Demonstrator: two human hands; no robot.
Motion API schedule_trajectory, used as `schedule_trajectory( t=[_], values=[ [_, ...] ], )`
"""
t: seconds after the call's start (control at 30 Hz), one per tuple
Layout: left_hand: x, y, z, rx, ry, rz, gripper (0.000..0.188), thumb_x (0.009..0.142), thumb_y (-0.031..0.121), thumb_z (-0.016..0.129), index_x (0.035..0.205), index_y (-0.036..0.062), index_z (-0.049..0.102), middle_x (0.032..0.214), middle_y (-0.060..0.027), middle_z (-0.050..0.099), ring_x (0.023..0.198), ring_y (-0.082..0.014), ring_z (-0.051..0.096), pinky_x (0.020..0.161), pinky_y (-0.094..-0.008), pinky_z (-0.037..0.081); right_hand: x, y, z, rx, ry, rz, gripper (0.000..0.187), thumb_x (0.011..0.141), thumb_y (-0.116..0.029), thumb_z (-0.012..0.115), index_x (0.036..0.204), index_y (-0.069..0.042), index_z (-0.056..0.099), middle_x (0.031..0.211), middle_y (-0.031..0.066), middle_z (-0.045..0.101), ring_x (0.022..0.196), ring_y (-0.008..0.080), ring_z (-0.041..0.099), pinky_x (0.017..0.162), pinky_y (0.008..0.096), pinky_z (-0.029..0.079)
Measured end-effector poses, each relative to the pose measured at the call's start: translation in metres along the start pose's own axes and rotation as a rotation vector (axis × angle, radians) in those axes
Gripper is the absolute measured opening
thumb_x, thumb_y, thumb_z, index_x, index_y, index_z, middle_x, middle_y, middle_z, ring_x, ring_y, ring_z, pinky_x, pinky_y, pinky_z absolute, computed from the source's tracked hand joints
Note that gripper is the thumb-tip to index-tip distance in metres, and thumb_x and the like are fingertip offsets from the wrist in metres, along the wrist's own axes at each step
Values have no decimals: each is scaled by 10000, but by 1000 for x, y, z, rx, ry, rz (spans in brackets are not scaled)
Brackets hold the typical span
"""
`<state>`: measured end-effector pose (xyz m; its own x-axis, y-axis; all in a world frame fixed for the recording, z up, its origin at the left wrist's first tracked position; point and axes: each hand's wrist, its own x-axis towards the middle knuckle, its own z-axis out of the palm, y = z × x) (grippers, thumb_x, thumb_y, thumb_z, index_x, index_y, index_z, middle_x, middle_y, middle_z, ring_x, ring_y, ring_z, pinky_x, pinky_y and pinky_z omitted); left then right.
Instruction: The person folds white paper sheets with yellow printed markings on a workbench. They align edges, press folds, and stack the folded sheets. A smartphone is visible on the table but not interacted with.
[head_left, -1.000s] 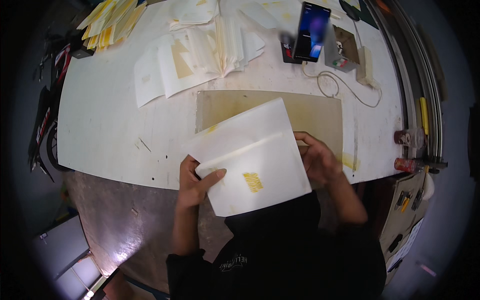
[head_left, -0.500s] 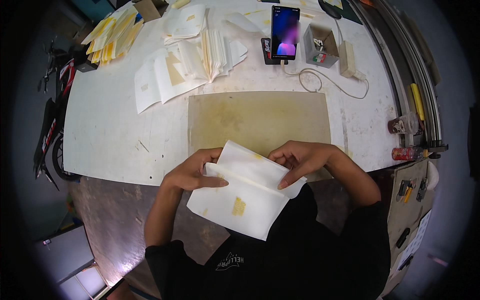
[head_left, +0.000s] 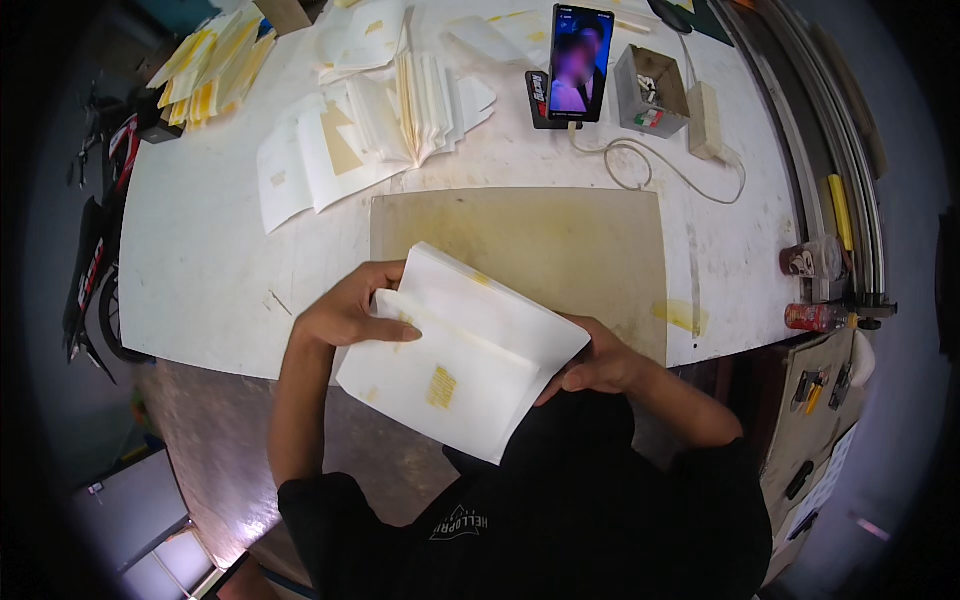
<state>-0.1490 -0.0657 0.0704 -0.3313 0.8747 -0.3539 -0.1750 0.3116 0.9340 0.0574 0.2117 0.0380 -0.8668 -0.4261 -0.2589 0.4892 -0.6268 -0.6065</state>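
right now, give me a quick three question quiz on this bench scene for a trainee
1. True or false: both the left hand and the right hand grip the folded white paper.
2. Multiple choice: what lies flat on the table just beyond the paper? A) a brownish board B) a keyboard C) a plate
3. Fill in: the propped phone stands beside a small grey ___.

Key: 1 true; 2 A; 3 box.

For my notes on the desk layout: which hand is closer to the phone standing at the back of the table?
Right. The right hand grips the folded white sheet's right edge, almost straight below the phone. The left hand holds its left side, further off sideways.
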Motion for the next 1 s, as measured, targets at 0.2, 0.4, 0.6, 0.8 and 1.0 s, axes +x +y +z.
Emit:
schedule_trajectory(
  t=[0.2,0.4,0.6,0.8,1.0],
  values=[
    [17,14,-31,77,-110,-19,615,703,-7,788,1291,-25,611,1109,-69,707,1032,-128,622,914,-289,496,23,-7,30,-348,293,93,710,824,-132,822,1399,52,448,1166,188,636,959,251,698,700,340,658],
    [20,26,-55,15,-46,-45,609,693,-3,796,1276,-6,624,1124,-66,702,1009,-133,627,900,-284,498,51,-6,28,-280,309,13,608,854,-71,780,1360,66,470,1096,175,663,913,249,711,619,322,657],
    [6,10,-101,-300,99,220,700,797,268,801,1371,-25,527,1146,-110,694,1030,-143,647,908,-279,510,82,-17,42,-63,394,-75,535,852,24,726,1333,42,492,1080,174,666,856,256,717,519,308,632],
    [-60,-24,-156,-416,954,475,657,991,487,555,1364,-50,488,1152,-198,682,953,-251,711,817,-364,575,171,-68,47,30,564,-557,469,862,29,694,1296,0,518,1058,146,661,803,231,698,462,304,586],
    [-94,-163,-181,60,1720,260,327,967,192,682,1181,-35,586,843,-55,681,642,-46,540,555,-193,391,340,-144,18,76,552,-677,339,843,67,720,1143,21,568,998,157,666,731,268,692,524,311,581]
  ],
)
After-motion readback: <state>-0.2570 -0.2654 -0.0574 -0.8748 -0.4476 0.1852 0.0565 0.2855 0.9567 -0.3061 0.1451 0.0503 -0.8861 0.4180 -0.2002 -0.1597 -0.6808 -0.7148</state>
